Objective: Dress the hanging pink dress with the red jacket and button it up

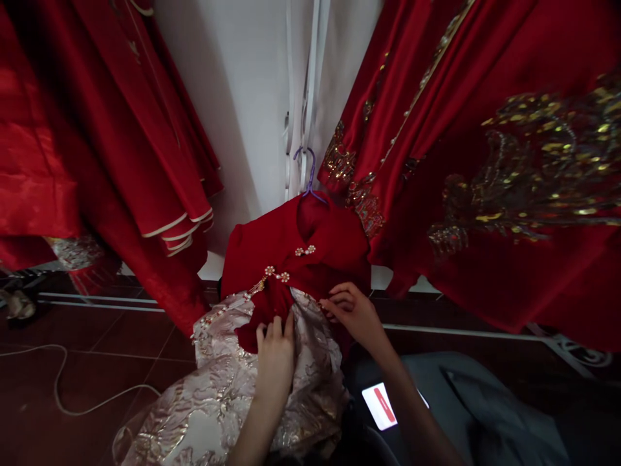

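Observation:
A small red dress (272, 259) with a pale gold brocade skirt (208, 401) hangs on a purple hanger (308, 175) in front of me. Pearl clasps (305, 250) fasten its collar flap. My left hand (274, 353) lies on the front of the dress at the waist, fingers close together and pressed into the red cloth. My right hand (352, 312) pinches the red cloth edge at the dress's right side, fingers curled.
Long red robes (121, 129) hang at the left, and red robes with gold embroidery (533, 168) at the right. A white wall (252, 97) stands behind. A white cable (58, 388) lies on the dark red tiled floor. A lit phone screen (381, 404) shows below my right arm.

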The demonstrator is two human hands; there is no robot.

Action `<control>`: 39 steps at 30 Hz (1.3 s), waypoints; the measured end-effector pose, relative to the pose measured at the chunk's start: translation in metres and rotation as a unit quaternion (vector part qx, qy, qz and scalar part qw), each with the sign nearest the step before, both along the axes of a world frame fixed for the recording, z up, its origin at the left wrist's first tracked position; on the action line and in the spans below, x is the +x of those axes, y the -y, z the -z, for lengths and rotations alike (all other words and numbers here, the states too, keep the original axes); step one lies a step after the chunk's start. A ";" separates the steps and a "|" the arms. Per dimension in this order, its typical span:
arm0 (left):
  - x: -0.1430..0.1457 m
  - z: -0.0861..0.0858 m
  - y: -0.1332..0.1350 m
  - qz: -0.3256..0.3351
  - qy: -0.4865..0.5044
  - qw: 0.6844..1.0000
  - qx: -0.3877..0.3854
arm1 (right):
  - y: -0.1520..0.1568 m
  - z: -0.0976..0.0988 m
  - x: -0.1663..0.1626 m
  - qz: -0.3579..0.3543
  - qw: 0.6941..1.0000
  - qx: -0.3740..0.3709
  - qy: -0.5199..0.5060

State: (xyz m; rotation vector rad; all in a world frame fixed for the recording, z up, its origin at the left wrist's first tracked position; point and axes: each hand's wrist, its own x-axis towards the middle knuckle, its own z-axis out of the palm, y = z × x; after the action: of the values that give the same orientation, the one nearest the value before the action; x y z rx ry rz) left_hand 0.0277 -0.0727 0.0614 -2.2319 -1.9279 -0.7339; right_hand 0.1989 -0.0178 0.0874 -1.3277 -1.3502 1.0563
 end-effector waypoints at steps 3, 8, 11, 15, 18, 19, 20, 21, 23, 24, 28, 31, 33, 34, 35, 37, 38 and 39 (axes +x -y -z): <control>-0.002 0.003 0.003 0.019 0.085 0.995 -0.042 | 0.003 -0.006 0.000 -0.022 1.000 -0.014 -0.012; -0.023 0.001 0.001 -0.005 0.340 0.940 -0.023 | 0.015 -0.034 0.005 -0.149 0.980 -0.075 -0.105; -0.030 0.003 -0.009 -0.021 0.362 0.932 -0.025 | 0.017 -0.049 -0.002 -0.180 0.964 -0.106 -0.164; -0.030 -0.011 -0.026 -0.022 0.271 0.958 -0.089 | 0.013 -0.048 -0.036 -0.207 0.959 -0.069 -0.179; -0.025 -0.017 -0.032 -0.055 0.187 0.967 -0.165 | 0.009 -0.029 -0.064 -0.166 0.975 -0.008 -0.148; -0.022 -0.016 -0.033 -0.064 0.170 0.968 -0.172 | 0.008 -0.021 -0.070 -0.140 0.982 0.020 -0.125; -0.020 -0.012 -0.032 -0.069 0.163 0.970 -0.168 | 0.006 -0.012 -0.075 -0.113 0.988 0.051 -0.096; -0.017 -0.008 -0.032 -0.069 0.165 0.971 -0.156 | 0.005 -0.002 -0.078 -0.088 0.991 0.081 -0.065; -0.014 0.003 -0.030 -0.059 0.191 0.972 -0.125 | 0.002 0.015 -0.079 -0.057 0.990 0.127 -0.012; -0.014 0.008 -0.030 -0.051 0.210 0.970 -0.111 | 0.000 0.023 -0.079 -0.046 0.989 0.140 0.003; -0.016 0.017 -0.032 -0.026 0.288 0.954 -0.072 | -0.004 0.046 -0.079 0.009 0.988 0.154 0.016; -0.018 0.017 -0.035 -0.011 0.330 0.943 -0.053 | -0.003 0.053 -0.081 0.044 0.986 0.161 0.017; -0.019 0.017 -0.035 0.002 0.340 0.939 -0.049 | -0.001 0.053 -0.082 0.056 0.984 0.169 0.026; -0.019 0.017 -0.034 0.006 0.338 0.940 -0.050 | 0.001 0.052 -0.083 0.057 0.982 0.174 0.037; -0.020 0.017 -0.034 0.008 0.336 0.940 -0.054 | 0.002 0.051 -0.083 0.052 0.981 0.178 0.051; -0.021 0.019 -0.034 0.007 0.335 0.940 -0.063 | 0.004 0.047 -0.082 0.030 0.979 0.184 0.077; -0.021 0.019 -0.034 0.007 0.338 0.939 -0.066 | 0.005 0.045 -0.081 0.016 0.978 0.190 0.085; -0.022 0.020 -0.034 0.007 0.345 0.936 -0.066 | 0.006 0.044 -0.080 0.005 0.976 0.198 0.088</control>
State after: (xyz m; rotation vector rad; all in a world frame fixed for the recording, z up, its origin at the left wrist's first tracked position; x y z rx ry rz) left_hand 0.0060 -0.0384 0.0412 -2.2495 -2.2860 -1.6070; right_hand 0.1190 -0.0240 0.0431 -1.1448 -1.5867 0.6272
